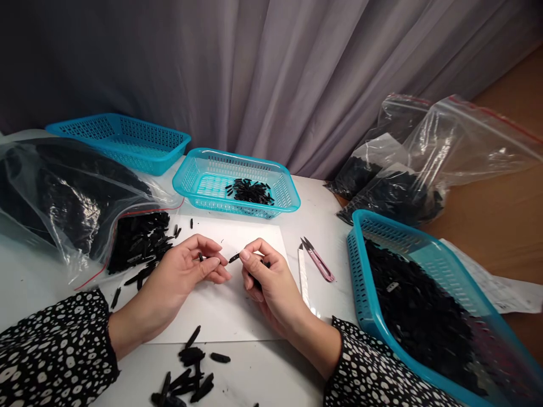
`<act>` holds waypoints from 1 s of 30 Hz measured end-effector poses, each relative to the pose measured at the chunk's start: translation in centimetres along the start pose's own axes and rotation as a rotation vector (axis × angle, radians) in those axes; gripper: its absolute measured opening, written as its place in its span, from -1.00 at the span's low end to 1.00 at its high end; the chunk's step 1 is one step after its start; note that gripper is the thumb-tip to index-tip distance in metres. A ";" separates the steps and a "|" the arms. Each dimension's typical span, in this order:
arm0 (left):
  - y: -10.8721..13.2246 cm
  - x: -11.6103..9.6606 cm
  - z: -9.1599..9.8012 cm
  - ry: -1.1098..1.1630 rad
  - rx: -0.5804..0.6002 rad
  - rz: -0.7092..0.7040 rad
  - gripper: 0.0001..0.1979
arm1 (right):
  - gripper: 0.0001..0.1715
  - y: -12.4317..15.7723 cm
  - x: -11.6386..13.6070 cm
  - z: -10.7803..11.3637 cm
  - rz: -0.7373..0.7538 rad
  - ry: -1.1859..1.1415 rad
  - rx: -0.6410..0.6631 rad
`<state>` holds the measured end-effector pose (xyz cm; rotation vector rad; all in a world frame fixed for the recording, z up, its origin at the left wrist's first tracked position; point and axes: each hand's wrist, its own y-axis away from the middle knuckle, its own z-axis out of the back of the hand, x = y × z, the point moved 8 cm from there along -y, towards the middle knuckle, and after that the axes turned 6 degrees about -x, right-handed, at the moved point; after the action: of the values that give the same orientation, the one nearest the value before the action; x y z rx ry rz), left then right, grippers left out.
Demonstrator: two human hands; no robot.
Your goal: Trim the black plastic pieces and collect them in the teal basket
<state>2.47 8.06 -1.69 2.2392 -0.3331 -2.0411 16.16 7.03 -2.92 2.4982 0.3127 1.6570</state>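
Note:
My left hand (182,271) curls with its thumb near the fingers, and a small black piece (201,256) shows between them. Thumb and forefinger of my right hand (271,277) pinch a narrow black plastic piece (234,258), whose tip points at my left fingertips. More black pieces are tucked under the curled fingers of that right hand, partly hidden. Both hands are held over a white sheet (237,322). Left of my left hand, a heap of black pieces (144,237) spills from a clear zip bag (80,203).
Pink thread snips (318,260) and a white-handled blade (302,274) lie right of the sheet. One blue basket (199,198) holds a small pile; another basket (360,282) at right is fuller. A third basket (156,164) stands behind. Filled zip bags (407,186) and loose pieces (186,384) are around.

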 end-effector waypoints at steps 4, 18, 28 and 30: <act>0.2 -0.7 0.2 -0.027 -0.038 -0.018 -0.78 | -0.59 -0.1 -0.1 -0.1 -0.018 -0.016 0.003; 0.1 -0.2 1.1 0.035 -0.099 0.022 -0.68 | -0.73 0.1 0.2 -0.8 -0.080 -0.205 0.107; 0.3 -0.8 0.4 0.010 -0.032 -0.034 -0.77 | -0.73 0.5 0.7 -0.7 0.115 0.171 0.051; 0.3 -0.8 0.3 -0.011 -0.016 -0.035 -0.77 | -0.73 0.6 0.8 -0.7 0.118 0.194 0.041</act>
<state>2.13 7.93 -0.91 2.2408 -0.2791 -2.0664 15.88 6.70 -1.76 2.4316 0.2236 1.9632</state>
